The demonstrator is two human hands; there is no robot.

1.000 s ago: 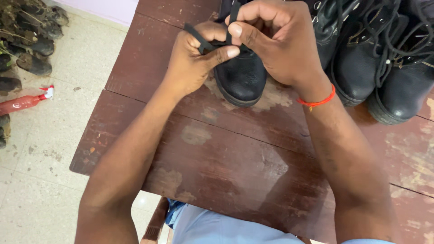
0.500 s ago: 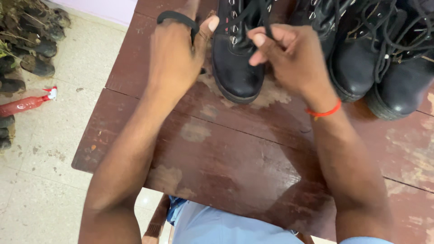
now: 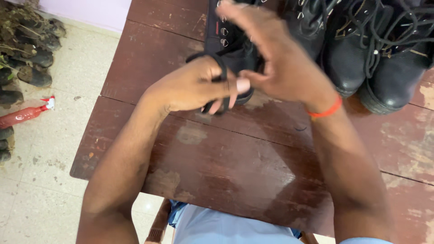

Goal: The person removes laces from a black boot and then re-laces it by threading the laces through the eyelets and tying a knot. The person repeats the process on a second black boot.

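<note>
A black lace-up boot (image 3: 228, 38) stands on the worn dark-red wooden table (image 3: 235, 162), toe toward me. My left hand (image 3: 194, 86) is closed in front of the toe with a black lace (image 3: 220, 68) looped around its fingers. My right hand (image 3: 275, 58) hovers over the boot with fingers spread, its thumb tip touching my left hand's fingertips. A red thread band (image 3: 326, 110) circles the right wrist. The boot's toe is mostly hidden behind both hands.
More black boots (image 3: 384, 54) with loose laces crowd the table's far right. On the tiled floor at left lie a red bottle (image 3: 22, 115) and a row of dark shoes (image 3: 34, 63). A chair edge (image 3: 158, 223) shows below the table.
My left hand has drawn back from the table's far left to the boot's toe, winding the lace around its fingers. The right hand let go of the lace and opened above the boot.
</note>
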